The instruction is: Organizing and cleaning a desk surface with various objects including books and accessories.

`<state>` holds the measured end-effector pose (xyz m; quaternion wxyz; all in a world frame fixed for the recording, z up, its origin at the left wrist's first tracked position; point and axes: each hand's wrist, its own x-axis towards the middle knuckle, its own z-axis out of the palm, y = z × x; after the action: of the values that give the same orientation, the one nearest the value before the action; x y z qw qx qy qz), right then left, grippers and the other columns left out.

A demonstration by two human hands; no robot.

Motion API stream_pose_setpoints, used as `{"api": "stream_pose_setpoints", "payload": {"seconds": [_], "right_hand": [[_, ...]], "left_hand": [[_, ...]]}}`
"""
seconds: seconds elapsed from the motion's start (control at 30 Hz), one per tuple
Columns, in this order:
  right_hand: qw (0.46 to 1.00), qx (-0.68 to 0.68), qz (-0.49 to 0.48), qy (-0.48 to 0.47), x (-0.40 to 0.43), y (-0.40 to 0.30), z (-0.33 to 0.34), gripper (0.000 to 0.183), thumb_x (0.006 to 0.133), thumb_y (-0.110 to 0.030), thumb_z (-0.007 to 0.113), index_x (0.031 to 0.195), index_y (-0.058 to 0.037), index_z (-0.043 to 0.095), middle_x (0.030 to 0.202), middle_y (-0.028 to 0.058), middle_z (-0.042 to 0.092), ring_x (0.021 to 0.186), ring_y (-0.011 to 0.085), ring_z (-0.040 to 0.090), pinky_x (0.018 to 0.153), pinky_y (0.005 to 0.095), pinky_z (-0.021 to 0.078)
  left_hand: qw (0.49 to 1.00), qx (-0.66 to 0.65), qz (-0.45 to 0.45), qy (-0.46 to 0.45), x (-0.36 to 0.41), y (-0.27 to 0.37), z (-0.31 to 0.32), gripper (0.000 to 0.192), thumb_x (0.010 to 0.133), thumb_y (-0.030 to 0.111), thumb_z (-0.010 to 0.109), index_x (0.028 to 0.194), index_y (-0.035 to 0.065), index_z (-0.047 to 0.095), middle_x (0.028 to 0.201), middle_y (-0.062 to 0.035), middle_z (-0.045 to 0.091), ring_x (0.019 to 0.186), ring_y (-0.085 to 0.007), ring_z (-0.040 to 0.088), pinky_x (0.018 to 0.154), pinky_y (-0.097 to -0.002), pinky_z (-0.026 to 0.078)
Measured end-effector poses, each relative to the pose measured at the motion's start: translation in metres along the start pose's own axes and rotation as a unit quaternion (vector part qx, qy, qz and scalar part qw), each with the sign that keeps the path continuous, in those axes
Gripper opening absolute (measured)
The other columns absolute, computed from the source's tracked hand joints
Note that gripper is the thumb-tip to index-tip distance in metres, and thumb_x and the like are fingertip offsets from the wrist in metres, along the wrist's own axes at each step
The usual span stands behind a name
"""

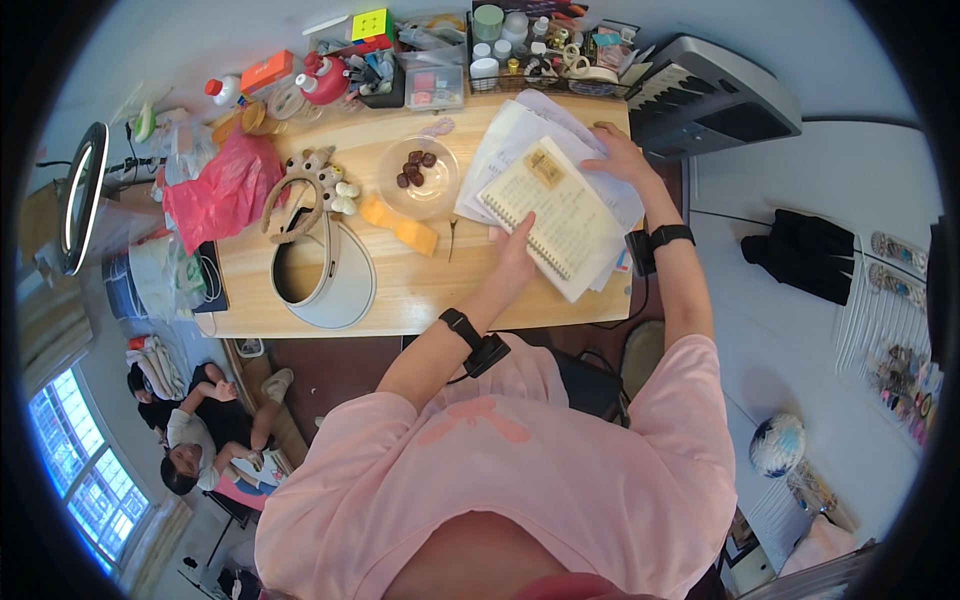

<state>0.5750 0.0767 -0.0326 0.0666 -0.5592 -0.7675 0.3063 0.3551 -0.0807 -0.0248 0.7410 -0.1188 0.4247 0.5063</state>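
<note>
A spiral-bound notebook (574, 217) with handwriting and a brown sticker lies tilted on top of several loose papers (495, 142). My left hand (516, 253) grips the notebook by its wire-bound left edge, thumb on the upper face and the other fingers hidden beneath. At the upper right edge of the papers is my right hand (621, 156), its thumb and fingers on the sheets; the far fingertips are hard to make out. To the left, a clear plastic bowl (439, 184) holds several dark brown wrapped pieces (415, 169). Tweezers (451, 240) lie beside a yellow-orange cloth strip (397, 225).
A white sun visor (349, 277), plush headband (300, 187) and pink plastic bag (225, 187) occupy the wooden table's (405, 300) left side. A wire basket of bottles (517, 75) stands at the back, an electronic keyboard (720, 97) at right. Two people (202, 435) sit at lower left.
</note>
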Motion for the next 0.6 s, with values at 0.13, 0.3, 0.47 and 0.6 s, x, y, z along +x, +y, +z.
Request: {"api": "stream_pose_setpoints", "payload": {"seconds": [0.13, 0.3, 0.47, 0.6], "right_hand": [[0.998, 0.058, 0.031, 0.012, 0.0, -0.005, 0.006, 0.069, 0.062, -0.037, 0.075, 0.115, 0.0016, 0.053, 0.107, 0.02, 0.053, 0.101, 0.0324, 0.052, 0.087, 0.0358, 0.0417], [0.993, 0.074, 0.091, -0.011, -0.002, -0.01, -0.009, 0.071, 0.063, -0.036, 0.076, 0.118, 0.0011, 0.051, 0.106, 0.0189, 0.055, 0.099, 0.0298, 0.054, 0.086, 0.0337, 0.0423], [0.954, 0.237, 0.157, -0.096, -0.015, -0.008, -0.028, 0.072, 0.061, -0.032, 0.078, 0.118, 0.0018, 0.051, 0.105, 0.0166, 0.057, 0.096, 0.0258, 0.057, 0.087, 0.0309, 0.0419], [0.985, 0.173, 0.027, 0.005, -0.043, -0.026, -0.036, 0.065, 0.062, -0.02, 0.078, 0.117, 0.0021, 0.05, 0.105, 0.0108, 0.06, 0.095, 0.0172, 0.056, 0.086, 0.0287, 0.0423]], "left_hand": [[0.999, 0.05, -0.012, -0.01, 0.0, 0.006, 0.004, 0.042, 0.084, 0.01, 0.06, 0.121, 0.0042, 0.04, 0.119, -0.0094, 0.05, 0.11, -0.0217, 0.049, 0.092, -0.0361, 0.043], [0.997, 0.055, -0.009, -0.053, -0.003, 0.008, 0.006, 0.046, 0.084, 0.012, 0.06, 0.124, 0.0035, 0.038, 0.119, -0.0096, 0.05, 0.111, -0.0219, 0.049, 0.093, -0.0358, 0.042], [0.994, 0.058, -0.011, -0.091, 0.004, 0.004, -0.001, 0.049, 0.083, 0.009, 0.061, 0.125, 0.0026, 0.037, 0.119, -0.01, 0.05, 0.111, -0.0225, 0.049, 0.094, -0.0365, 0.042], [0.988, 0.067, -0.019, -0.139, 0.007, 0.012, -0.003, 0.049, 0.08, 0.005, 0.061, 0.123, 0.002, 0.038, 0.118, -0.0111, 0.051, 0.108, -0.0233, 0.051, 0.093, -0.0373, 0.043]]}}
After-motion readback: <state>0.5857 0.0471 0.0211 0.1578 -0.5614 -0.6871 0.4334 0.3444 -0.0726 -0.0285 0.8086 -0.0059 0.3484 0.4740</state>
